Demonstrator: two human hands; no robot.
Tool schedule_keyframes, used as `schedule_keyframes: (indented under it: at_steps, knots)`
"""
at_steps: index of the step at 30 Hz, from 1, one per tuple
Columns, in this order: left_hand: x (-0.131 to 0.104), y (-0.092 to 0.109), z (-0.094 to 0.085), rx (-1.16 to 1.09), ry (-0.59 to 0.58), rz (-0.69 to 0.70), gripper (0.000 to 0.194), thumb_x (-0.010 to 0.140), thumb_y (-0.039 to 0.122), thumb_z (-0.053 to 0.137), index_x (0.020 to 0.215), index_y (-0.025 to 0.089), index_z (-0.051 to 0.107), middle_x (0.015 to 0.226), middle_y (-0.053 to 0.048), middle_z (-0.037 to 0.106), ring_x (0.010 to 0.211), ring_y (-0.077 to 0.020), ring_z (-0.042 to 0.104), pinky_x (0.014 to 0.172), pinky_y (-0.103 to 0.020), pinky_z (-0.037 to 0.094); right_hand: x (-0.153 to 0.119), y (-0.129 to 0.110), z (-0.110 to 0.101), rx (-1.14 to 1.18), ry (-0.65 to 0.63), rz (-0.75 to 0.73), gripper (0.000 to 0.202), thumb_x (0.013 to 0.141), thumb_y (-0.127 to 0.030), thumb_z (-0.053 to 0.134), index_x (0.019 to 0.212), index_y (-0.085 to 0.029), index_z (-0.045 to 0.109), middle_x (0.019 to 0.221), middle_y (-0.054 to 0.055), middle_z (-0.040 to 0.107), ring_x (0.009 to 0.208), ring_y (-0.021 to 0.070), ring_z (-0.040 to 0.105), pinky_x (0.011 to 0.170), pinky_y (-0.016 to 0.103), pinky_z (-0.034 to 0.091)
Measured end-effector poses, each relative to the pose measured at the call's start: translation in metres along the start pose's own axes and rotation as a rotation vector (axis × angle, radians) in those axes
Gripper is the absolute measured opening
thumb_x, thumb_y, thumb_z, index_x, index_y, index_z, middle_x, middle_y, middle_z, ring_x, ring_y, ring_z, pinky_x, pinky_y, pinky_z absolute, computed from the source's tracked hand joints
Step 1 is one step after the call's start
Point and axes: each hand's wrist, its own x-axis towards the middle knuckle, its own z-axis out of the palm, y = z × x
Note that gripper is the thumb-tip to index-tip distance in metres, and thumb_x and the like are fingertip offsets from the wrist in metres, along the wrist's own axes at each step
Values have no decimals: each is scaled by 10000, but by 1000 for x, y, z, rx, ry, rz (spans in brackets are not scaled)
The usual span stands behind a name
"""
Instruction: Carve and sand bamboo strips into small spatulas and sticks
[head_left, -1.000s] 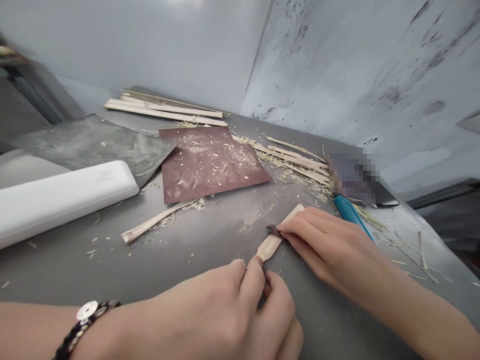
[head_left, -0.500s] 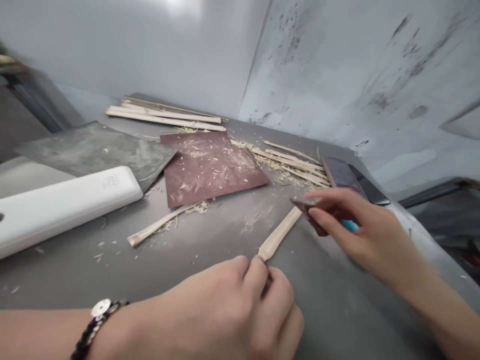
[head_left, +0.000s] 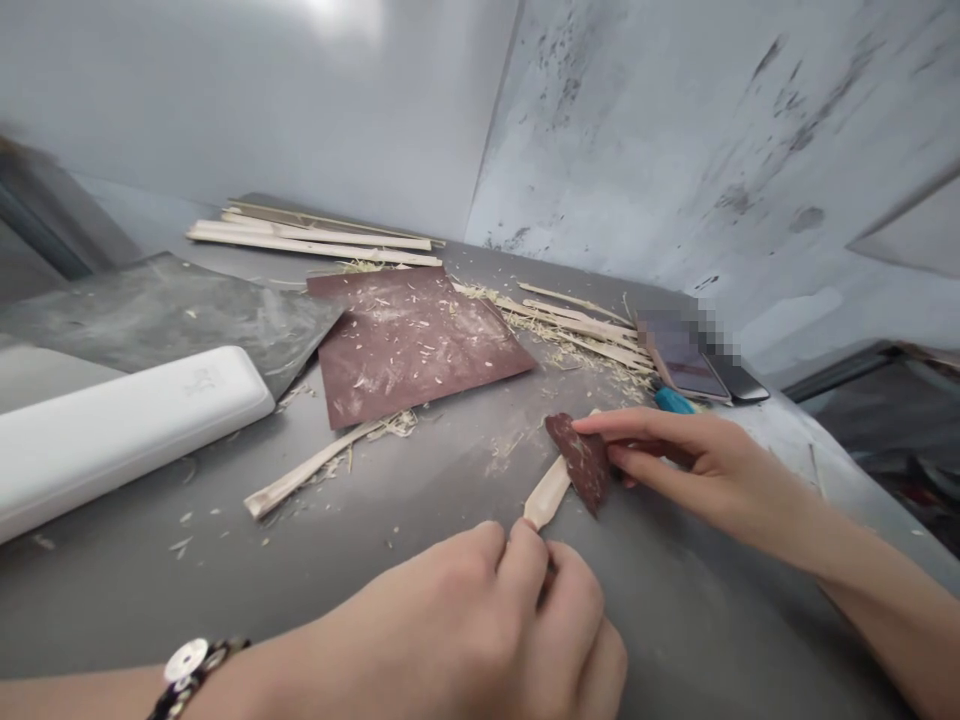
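My left hand (head_left: pixel 495 620), with a bracelet at the wrist, is closed round the near end of a pale wooden strip (head_left: pixel 547 492) and holds it at the grey table. Between the thumb and fingers of my right hand (head_left: pixel 675 455) is a small piece of dark red sandpaper (head_left: pixel 581 462). This piece lies across the strip and covers its middle and most of its far part. A larger red sandpaper sheet (head_left: pixel 420 350), dusted with shavings, rests behind my hands, with another wooden strip (head_left: pixel 315 468) partly under its near edge.
A white, rounded long object (head_left: pixel 142 430) and a grey sheet (head_left: pixel 172 310) lie at the left. Wooden strips (head_left: pixel 315 238) are stacked at the back wall; more strips (head_left: pixel 585 325) lie among shavings. Two phones (head_left: pixel 686 360) and a blue handle (head_left: pixel 673 401) are at the right.
My right hand has brought the sandpaper piece nearer my left hand along the strip, turning its face into view. The blue handle shows more plainly now. My left hand keeps its hold.
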Motion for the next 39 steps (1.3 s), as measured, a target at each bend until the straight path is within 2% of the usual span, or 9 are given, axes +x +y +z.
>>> schedule_keyframes:
  at_steps: [6, 10, 13, 18, 21, 26, 30, 34, 39]
  knots:
    - [-1, -3, 1, 15, 1, 18, 136, 1015, 252, 596, 880, 234, 600, 811, -9, 610, 630, -181, 521, 501, -317, 446, 3, 4, 2, -11, 54, -52, 309, 1024, -242, 626, 1270, -325, 795, 1134, 28, 835, 936, 195, 796, 756, 271, 640]
    - [0, -4, 9, 42, 24, 18, 154, 1019, 197, 564, 869, 232, 573, 823, -9, 642, 607, -169, 520, 477, -305, 408, 6, 1, 1, 56, 179, -156, 105, 968, -376, 765, 924, -302, 825, 942, 33, 762, 824, 185, 731, 691, 268, 599]
    - [0, -3, 10, 52, 40, 17, 135, 1012, 193, 577, 882, 229, 585, 842, -15, 663, 614, -168, 542, 485, -305, 416, 5, -3, 2, 88, 240, -79, 292, 967, -477, 763, 771, -260, 748, 925, 45, 723, 836, 192, 708, 682, 264, 585]
    - [0, -1, 7, 67, 15, -19, 119, 1019, 216, 580, 903, 231, 600, 882, -18, 690, 688, -178, 612, 541, -299, 492, 0, -16, 10, 239, -72, 261, 398, 1019, -572, 657, 820, -229, 699, 635, -29, 605, 452, 113, 559, 435, 228, 478]
    - [-2, -1, 11, 114, 56, 9, 77, 1023, 219, 582, 959, 226, 624, 965, -30, 742, 708, -180, 647, 549, -302, 501, -1, -21, 15, 237, -198, 291, 335, 1031, -547, 633, 952, -237, 733, 648, -41, 601, 482, 115, 574, 434, 214, 453]
    - [1, -1, 17, 103, 64, 22, 62, 1019, 233, 607, 961, 232, 630, 959, -16, 743, 696, -164, 645, 537, -294, 504, 2, -10, 19, -96, -12, 109, 287, 1057, -443, 623, 1292, -286, 673, 587, -93, 510, 476, 125, 504, 471, 234, 419]
    - [2, -1, 14, 127, 53, 6, 70, 1010, 202, 587, 963, 234, 628, 979, -23, 750, 705, -170, 650, 536, -293, 511, -1, -8, 19, -475, 195, -160, 273, 1088, -392, 592, 1317, -312, 717, 1014, 35, 703, 804, 182, 692, 706, 317, 567]
    - [-1, 0, 14, 163, 93, 0, 118, 1015, 167, 558, 958, 234, 637, 919, -2, 737, 708, -176, 663, 536, -293, 505, -8, -18, 22, -578, 121, -353, 323, 1073, -370, 627, 1356, -220, 675, 1257, 119, 703, 1137, 282, 690, 909, 433, 601]
    - [-2, 0, 17, 140, 90, -20, 105, 1028, 180, 575, 960, 234, 635, 929, 10, 724, 718, -161, 656, 574, -290, 525, -13, -17, 21, -715, 103, -403, 400, 1080, -349, 613, 1447, -189, 625, 1328, 150, 713, 1171, 327, 699, 920, 484, 604]
